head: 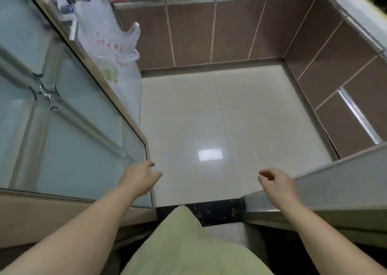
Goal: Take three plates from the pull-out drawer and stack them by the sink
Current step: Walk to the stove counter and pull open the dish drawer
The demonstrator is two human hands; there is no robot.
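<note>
We reach both arms forward over the floor [209, 117], left hand [139, 177] and right hand [278, 182] loosely spread, holding nothing.

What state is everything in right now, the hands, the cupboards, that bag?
Left hand: open, empty.
Right hand: loosely curled, empty.
Brown cabinet doors: all shut.
Plastic bag: hanging, partly filled.
Plates: none in view.

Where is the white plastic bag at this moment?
In the head view the plastic bag hangs at the upper left, beside the glass door and before the brown cabinets.
</note>
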